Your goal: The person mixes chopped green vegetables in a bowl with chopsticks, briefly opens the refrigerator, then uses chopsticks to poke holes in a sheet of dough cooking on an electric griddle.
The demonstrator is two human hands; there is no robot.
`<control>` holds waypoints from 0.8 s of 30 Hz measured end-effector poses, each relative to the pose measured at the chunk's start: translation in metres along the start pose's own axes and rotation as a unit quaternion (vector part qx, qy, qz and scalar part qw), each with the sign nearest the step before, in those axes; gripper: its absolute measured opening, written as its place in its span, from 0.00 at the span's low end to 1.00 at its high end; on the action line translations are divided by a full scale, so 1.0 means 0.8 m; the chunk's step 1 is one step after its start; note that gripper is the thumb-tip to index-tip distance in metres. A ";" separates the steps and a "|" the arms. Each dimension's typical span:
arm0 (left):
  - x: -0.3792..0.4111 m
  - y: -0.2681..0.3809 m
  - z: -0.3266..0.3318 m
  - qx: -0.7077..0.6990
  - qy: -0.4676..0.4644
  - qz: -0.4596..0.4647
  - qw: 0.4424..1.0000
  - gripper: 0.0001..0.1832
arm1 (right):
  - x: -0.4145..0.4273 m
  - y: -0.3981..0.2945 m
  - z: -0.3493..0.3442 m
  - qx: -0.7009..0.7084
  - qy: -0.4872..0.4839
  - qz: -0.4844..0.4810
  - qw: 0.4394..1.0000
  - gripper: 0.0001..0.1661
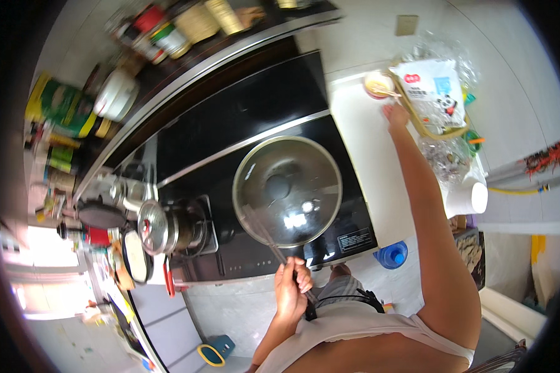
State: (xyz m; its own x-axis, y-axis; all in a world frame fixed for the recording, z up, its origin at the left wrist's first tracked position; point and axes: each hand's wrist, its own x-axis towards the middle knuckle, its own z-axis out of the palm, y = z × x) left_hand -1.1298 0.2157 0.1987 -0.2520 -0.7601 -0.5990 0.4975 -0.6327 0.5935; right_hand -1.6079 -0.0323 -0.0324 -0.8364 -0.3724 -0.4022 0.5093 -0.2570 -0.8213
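Observation:
My left hand (291, 286) grips a long, thin, dark-handled utensil (279, 254) in front of the hob. The utensil's far end is blurred over the near left edge of a round glass lid (303, 182). This lid, with a dark knob (278, 187), covers a pan on the black glass hob (233, 252). At the far right, my right hand (396, 115) is on or just above the white counter (354, 116), close below a small bowl (379, 85). A pale stick or spoon rests across the bowl. Blur hides whether my right fingers hold anything.
Left on the hob stands a steel pot with a glass lid (153, 228). A basket (420, 123) bears a white printed packet (431, 91) at the right wall. Jars and packets line the rear shelf (205, 70). A blue water bottle (392, 255) stands on the floor.

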 end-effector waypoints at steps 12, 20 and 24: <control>-0.102 0.041 -0.130 -0.065 -0.058 0.040 0.995 0.15 | -0.467 -0.098 -0.123 -0.172 -0.247 -0.108 0.948 0.20; -0.226 0.099 -0.320 -0.108 -0.109 0.195 0.969 0.28 | -0.878 -0.009 -0.100 -0.168 -0.564 -0.368 0.720 0.06; -0.277 0.126 -0.409 -0.142 -0.058 0.284 0.946 0.30 | -1.027 0.095 -0.102 -0.236 -0.729 -0.288 0.575 0.15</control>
State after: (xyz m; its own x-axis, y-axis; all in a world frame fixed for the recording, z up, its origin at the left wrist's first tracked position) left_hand -0.7519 0.3687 0.2151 0.0419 -0.9874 -0.1526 0.7793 -0.0633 0.6235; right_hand -0.8983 0.3270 0.2023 0.3949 -0.7868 0.4744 -0.1668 -0.5691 -0.8051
